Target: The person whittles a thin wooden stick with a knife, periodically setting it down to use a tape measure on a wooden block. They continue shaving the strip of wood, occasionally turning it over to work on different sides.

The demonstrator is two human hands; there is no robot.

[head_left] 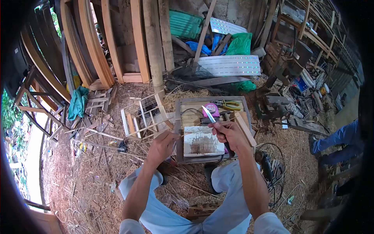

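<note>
Knife [209, 114] handle sits inside my right hand [228, 132], all fingers wrapped tight round it, and the blade points up and away from me over the small work table [178, 117]. My left hand [163, 144] is closed in a pinch on a thin wooden strip [176, 134], just beside the table's near-left corner and level with the blade. Little of the strip shows past my knuckles, so I cannot tell its full length. To shave it cleanly I judge that the edge should meet the wood at a shallow slant and travel away from my body, with my left fingers always behind the blade, never ahead of it. Short, light strokes ought to suit so slender a piece; a deep bite would likely snap it or let the knife jump. My forearms hang over my knees, and bracing the wrists closer together would steady the cut. On the table a pink tape measure [212, 109] lies just behind the blade tip, yellow-handled pliers [230, 104] beyond it and a wood block [244, 126] beside my right hand, so the stroke should stop short of them. Another person's blue-trousered leg [339, 136] is well apart on my right.
</note>
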